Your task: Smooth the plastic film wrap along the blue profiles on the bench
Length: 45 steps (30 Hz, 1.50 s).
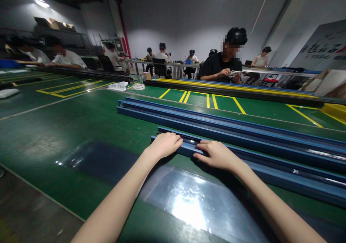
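Note:
A long blue channel rail (283,174) lies slantwise on the green table, its left end close to my hands. My left hand (167,144) is closed over the rail near that end, fingers curled across its edge into the groove. To its right, my right hand (213,153) grips the near edge of the same rail, with fingertips over the groove and thumb lower at the front side. Just behind lies another blue channel rail (216,127), roughly parallel. A shiny clear plastic sheet (186,199) is on the table in front of my hands, partly behind my left forearm.
A dark strip (105,162) lies flat on the green tabletop (67,127). White plastic pieces (118,86) and a white coil (137,87) sit farther back. Across the table, a person (223,64) holds a small object beside yellow and black rails (243,88).

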Available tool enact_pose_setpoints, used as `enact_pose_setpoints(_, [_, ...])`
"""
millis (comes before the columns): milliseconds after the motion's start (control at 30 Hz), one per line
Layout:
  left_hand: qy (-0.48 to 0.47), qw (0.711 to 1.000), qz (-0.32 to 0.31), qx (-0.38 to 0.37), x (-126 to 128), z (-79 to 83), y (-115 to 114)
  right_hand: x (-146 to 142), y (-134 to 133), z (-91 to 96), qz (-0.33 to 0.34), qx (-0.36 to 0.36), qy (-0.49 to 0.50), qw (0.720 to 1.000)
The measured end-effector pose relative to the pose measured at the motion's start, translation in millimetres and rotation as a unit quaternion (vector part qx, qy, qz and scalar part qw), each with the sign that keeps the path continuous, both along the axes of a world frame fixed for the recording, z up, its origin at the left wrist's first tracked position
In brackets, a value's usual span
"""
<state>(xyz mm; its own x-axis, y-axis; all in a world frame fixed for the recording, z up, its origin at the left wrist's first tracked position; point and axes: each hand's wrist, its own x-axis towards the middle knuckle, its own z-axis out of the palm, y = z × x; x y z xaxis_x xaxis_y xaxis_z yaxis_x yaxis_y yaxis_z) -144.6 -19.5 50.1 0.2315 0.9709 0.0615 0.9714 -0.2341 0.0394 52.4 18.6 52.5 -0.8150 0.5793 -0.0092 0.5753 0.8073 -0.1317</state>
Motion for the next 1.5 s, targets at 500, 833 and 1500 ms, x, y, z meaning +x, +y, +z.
enact_pose_setpoints(500, [0.008,0.999,0.049,-0.01,-10.7,-2.3,1.3,0.9,0.0,-2.8,-0.004,0.019,0.004,1.0])
enact_pose_setpoints(833, [-0.009,0.996,0.073,-0.046,-26.9,3.3,2.2,0.0,0.2,-3.8,0.001,0.035,0.0,0.999])
enact_pose_setpoints(1500, [0.01,0.972,0.193,0.136,-39.1,23.9,-4.6,6.1,-3.9,-1.3,-0.011,0.027,0.094,0.995])
